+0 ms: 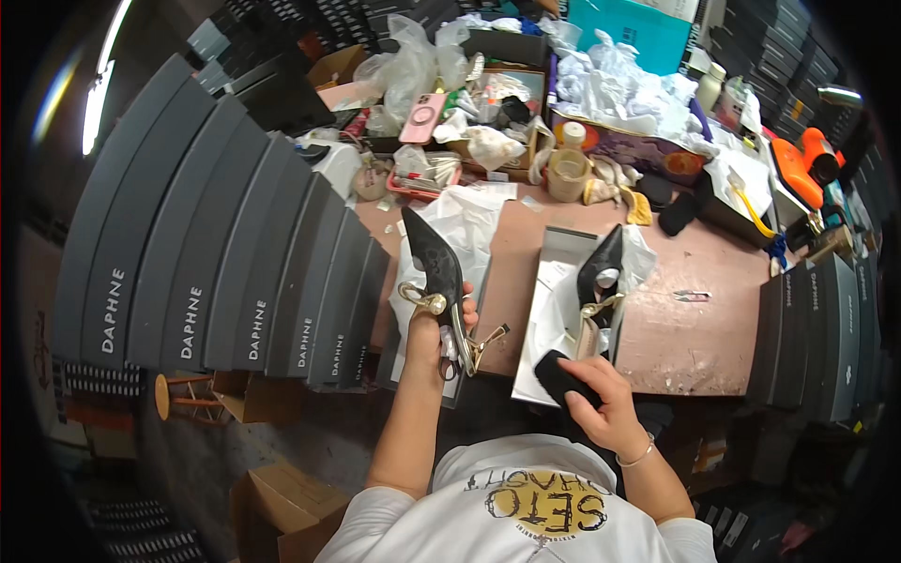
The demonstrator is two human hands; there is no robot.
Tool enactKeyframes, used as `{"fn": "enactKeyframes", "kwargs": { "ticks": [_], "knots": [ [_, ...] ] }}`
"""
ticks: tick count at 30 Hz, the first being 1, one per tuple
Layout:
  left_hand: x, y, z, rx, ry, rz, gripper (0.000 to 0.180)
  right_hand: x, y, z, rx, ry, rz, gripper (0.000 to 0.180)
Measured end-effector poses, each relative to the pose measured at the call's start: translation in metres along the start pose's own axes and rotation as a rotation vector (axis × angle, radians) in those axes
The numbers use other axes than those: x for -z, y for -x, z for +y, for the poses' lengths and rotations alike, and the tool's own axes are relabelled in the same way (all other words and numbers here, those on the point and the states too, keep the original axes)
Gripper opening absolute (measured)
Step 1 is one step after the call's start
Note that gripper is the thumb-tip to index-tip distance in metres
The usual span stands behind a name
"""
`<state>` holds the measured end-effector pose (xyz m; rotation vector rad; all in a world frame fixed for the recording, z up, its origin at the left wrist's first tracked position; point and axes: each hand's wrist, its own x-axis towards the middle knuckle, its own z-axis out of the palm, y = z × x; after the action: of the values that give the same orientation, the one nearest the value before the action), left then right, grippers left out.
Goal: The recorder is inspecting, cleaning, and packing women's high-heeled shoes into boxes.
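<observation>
A black pointed shoe (434, 261) with gold straps and a pearl-like ornament is gripped in my left hand (425, 338), its toe pointing away from me. Under it lies white tissue paper (474, 220) over a grey box part. My right hand (608, 402) pinches a soft black pad (563, 375) at the near end of an open shoe box (537, 352). Inside that box, a matching black shoe (599, 270) with a gold strap rests on white paper, partly covered by it.
Grey shoe boxes (160, 244) stand in a row at the left, with more boxes (826, 338) at the right. Small snips (693, 296) lie on the table (690, 347). A bottle (568, 169), a pink phone (422, 117) and a carton of crumpled paper (624, 84) are farther back.
</observation>
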<state>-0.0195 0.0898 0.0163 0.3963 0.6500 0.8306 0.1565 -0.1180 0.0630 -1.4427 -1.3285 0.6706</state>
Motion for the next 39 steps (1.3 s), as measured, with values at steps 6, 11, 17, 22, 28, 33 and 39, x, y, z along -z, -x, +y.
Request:
{"fn": "enactKeyframes", "kwargs": {
  "ticks": [6, 11, 17, 22, 28, 33, 39],
  "knots": [
    [0.016, 0.008, -0.050, 0.241, 0.300, -0.133, 0.031, -0.047, -0.045, -0.033, 0.273, 0.272, 0.046, 0.044],
    [0.015, 0.019, -0.045, 0.099, -0.003, -0.182, 0.033, -0.078, -0.008, 0.005, 0.318, 0.421, 0.042, 0.048],
    [0.017, -0.002, -0.041, 0.212, 0.306, -0.251, 0.031, -0.037, -0.010, -0.002, 0.328, 0.268, 0.056, 0.052],
    [-0.002, -0.006, -0.031, 0.322, 0.703, -0.571, 0.035, -0.059, -0.014, 0.024, 0.431, 0.248, 0.035, 0.053],
    [-0.005, -0.020, -0.040, 0.463, 0.955, -0.909, 0.043, -0.044, -0.034, -0.002, 0.179, -0.006, 0.212, 0.044],
    [-0.012, -0.005, -0.039, 0.331, 1.076, -0.976, 0.042, -0.069, 0.010, 0.002, 0.151, 0.039, -0.226, 0.045],
    [-0.032, 0.016, -0.030, 0.187, 0.892, -0.896, 0.014, -0.024, 0.018, 0.008, 0.103, -0.061, -0.084, 0.043]
  ]
}}
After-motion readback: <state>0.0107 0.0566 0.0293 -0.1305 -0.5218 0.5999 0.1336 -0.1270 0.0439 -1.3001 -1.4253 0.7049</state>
